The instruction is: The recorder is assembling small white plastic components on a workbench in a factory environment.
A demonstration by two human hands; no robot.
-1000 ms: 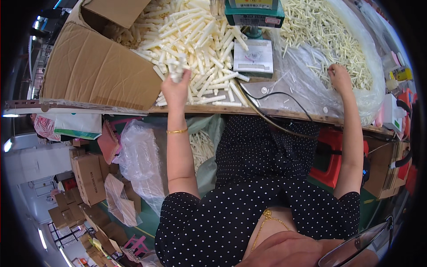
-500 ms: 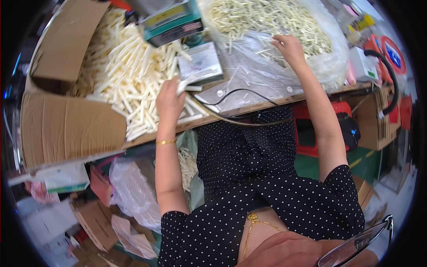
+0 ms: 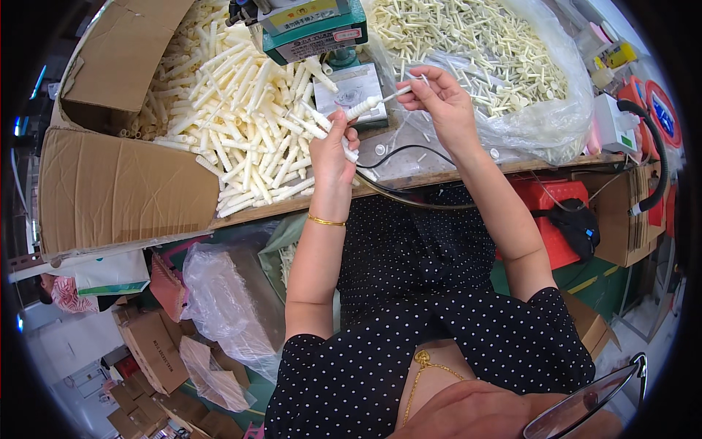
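My left hand (image 3: 333, 151) grips a short cream plastic tube (image 3: 360, 110), with a couple more tubes held in the palm. My right hand (image 3: 441, 102) pinches a thin cream pin (image 3: 398, 93) whose tip meets the end of the tube. Both hands are raised just above the wooden bench (image 3: 409, 179), in front of a small green machine (image 3: 311, 25). A heap of cream tubes (image 3: 227, 124) lies left of my left hand. A clear bag of thin pins (image 3: 497, 66) sits right of my right hand.
An open cardboard box (image 3: 117, 183) holds the tube heap at the left. A black cable (image 3: 409, 201) loops over the bench edge. A red crate (image 3: 545, 212), cardboard boxes (image 3: 150, 351) and plastic bags (image 3: 219, 307) stand under and beside the bench.
Both hands left the piles and came together in front of the machine. The left one now holds a tube and the right one a pin, touching end to end.
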